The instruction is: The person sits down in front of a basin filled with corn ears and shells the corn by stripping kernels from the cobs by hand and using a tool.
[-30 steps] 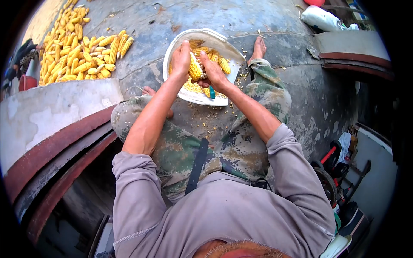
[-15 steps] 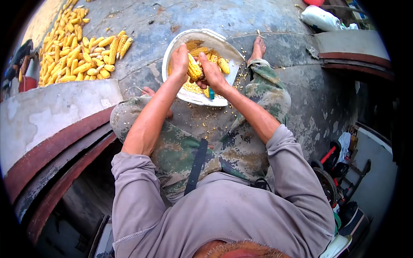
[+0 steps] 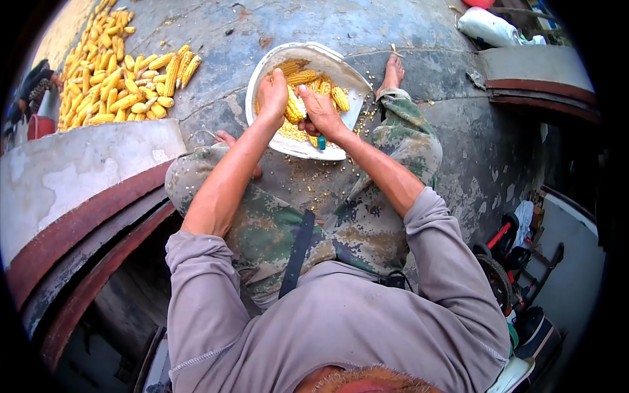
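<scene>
My left hand (image 3: pixel 272 98) is closed around a yellow corn cob (image 3: pixel 294 109), held tilted over a white basin (image 3: pixel 259 73). A pale strip shows on the cob's right side. My right hand (image 3: pixel 320 115) presses against that side, fingers curled round a tool with a teal handle end (image 3: pixel 322 143); the rest of the tool is hidden. Inside the basin lie several corn cobs (image 3: pixel 340 99) and loose kernels (image 3: pixel 293 131). The basin stands on the floor between my feet.
A large heap of corn cobs (image 3: pixel 108 88) lies on the concrete floor (image 3: pixel 216 39) at the left. Behind it a person (image 3: pixel 34 88) is near a red bucket (image 3: pixel 41 126). Kernels (image 3: pixel 313 190) are scattered below the basin. A white sack (image 3: pixel 491 27) lies at the upper right.
The cob has turned slightly in my hands, and a paler strip now shows on it. My right hand has shifted a little left along it. The person at far left has moved slightly.
</scene>
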{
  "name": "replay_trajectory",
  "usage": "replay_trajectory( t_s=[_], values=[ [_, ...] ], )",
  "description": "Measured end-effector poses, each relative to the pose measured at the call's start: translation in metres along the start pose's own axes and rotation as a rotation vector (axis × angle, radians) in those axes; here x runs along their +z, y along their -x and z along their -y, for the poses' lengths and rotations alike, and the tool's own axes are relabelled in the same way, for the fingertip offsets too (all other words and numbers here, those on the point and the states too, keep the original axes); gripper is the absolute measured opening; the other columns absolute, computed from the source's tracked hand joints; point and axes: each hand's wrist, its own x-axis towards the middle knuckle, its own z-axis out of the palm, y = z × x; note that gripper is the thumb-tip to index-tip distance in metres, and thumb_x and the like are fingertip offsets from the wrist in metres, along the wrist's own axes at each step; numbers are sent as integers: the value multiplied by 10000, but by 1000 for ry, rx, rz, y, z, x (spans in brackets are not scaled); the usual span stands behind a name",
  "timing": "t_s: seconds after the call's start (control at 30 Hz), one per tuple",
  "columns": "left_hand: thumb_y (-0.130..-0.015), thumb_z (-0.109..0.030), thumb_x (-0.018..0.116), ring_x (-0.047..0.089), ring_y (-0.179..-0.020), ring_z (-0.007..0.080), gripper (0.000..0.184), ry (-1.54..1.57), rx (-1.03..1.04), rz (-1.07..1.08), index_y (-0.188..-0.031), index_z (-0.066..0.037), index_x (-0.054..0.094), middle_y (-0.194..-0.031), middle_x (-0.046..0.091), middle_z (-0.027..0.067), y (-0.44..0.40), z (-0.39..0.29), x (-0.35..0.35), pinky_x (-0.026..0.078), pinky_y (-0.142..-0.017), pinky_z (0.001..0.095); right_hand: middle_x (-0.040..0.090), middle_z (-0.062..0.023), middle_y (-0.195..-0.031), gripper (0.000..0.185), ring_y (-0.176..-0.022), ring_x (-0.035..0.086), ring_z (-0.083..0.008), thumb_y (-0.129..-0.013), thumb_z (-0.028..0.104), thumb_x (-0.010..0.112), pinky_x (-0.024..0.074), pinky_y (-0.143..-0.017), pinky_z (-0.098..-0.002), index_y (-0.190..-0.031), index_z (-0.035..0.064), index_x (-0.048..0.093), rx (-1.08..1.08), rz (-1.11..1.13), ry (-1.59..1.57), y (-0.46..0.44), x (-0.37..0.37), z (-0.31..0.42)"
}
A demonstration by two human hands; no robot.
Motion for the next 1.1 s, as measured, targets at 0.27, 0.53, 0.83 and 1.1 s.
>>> replay_trajectory(
  t_s=[0.27,0.53,0.83,1.1],
  values=[
    [-969,-421,494,620,-1123,356,579,61,-112,50,-1222,90,598,-1185,649,276,-9,-2,-4,458,-962,437,608,-93,-597,651,-430,520,-115,-1016,614,408,388,-392,-273,-926,15,646,-50,-35,-2,-1,2,5],
    [-992,-308,490,567,-790,164,381,-22,58,-45,-972,53,611,-848,626,108,-9,8,3,470,-703,358,618,-121,-609,684,-603,662,-209,-1020,596,410,502,-560,-366,-802,-18,616,-183,-133,322,1,11,7],
    [-1007,-344,493,621,-918,219,480,-78,71,-17,-1149,105,585,-979,660,167,4,1,2,509,-828,361,605,-88,-566,642,-431,571,-135,-1039,561,394,415,-376,-288,-770,18,607,-50,-84,122,-2,3,-2],
    [-964,-427,468,583,-1182,418,612,-29,-53,93,-1249,106,567,-1226,619,312,-3,-4,-3,432,-1000,458,615,-94,-595,711,-446,572,-135,-1016,636,357,451,-395,-284,-765,18,605,1,-50,24,-4,2,8]
  ],
)
